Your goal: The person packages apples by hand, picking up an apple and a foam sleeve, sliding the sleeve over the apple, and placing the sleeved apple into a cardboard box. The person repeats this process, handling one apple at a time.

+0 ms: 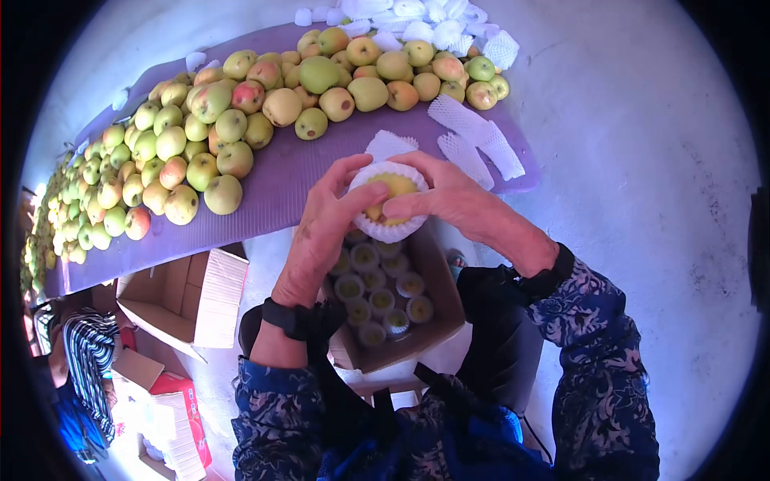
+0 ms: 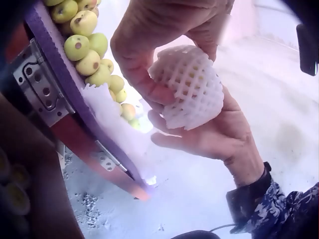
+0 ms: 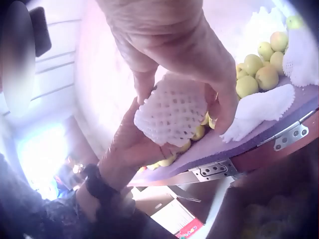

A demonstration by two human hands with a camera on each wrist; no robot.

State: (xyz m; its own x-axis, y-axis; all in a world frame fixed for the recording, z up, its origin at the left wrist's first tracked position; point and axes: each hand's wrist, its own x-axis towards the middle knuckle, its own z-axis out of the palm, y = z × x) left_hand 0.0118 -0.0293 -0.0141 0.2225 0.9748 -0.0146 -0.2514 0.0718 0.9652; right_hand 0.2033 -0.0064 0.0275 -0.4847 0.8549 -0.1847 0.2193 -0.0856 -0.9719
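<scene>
Both hands hold one yellow apple point(image 1: 399, 184) in a white foam net sleeve point(image 1: 391, 231) above the open carton. My left hand point(image 1: 325, 210) grips it from the left, thumb over the top opening. From the right, my right hand point(image 1: 457, 200) curls round it, with its thumb at the same opening. The wrist views show the foam net point(image 2: 192, 87) covering the apple's sides, fingers of both hands wrapped about it. Below, a cardboard box point(image 1: 445, 293) contains several apples point(image 1: 382, 301) in foam nets.
A purple-covered table point(image 1: 281, 172) bears a long heap of loose apples point(image 1: 170, 143). Flat foam nets point(image 1: 467, 156) lie near its right end, and more are piled point(image 1: 433, 20) behind. Another open carton point(image 1: 220, 297) stands at left, near a person in striped clothing point(image 1: 90, 345).
</scene>
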